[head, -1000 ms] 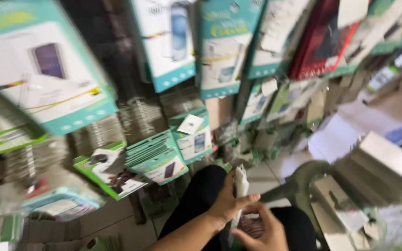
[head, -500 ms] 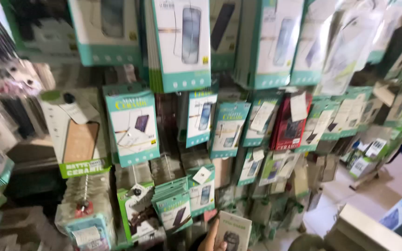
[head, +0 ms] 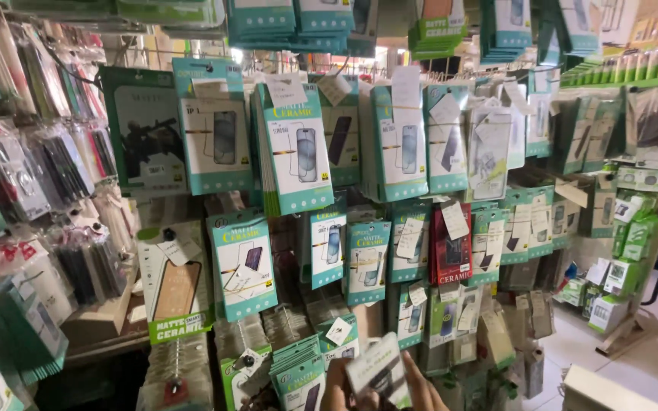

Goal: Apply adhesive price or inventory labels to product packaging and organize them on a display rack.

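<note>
Head view is showing one hand (head: 413, 388) at the bottom edge, probably the right, fingers (head: 414, 371) pinching a small blurred white packet (head: 375, 371), its long axis tilting up-right, hovering just beside the teal packets (head: 298, 373) hanging on the display rack (head: 298, 144); the other hand is staying unseen.

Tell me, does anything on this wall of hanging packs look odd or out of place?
Mostly one thing: a red pack hangs alone in the middle row among teal-and-white ones. Loose white paper tags are stuck over many packs at crooked angles. At the bottom, a hand holds a small pack tilted and blurred.
</note>
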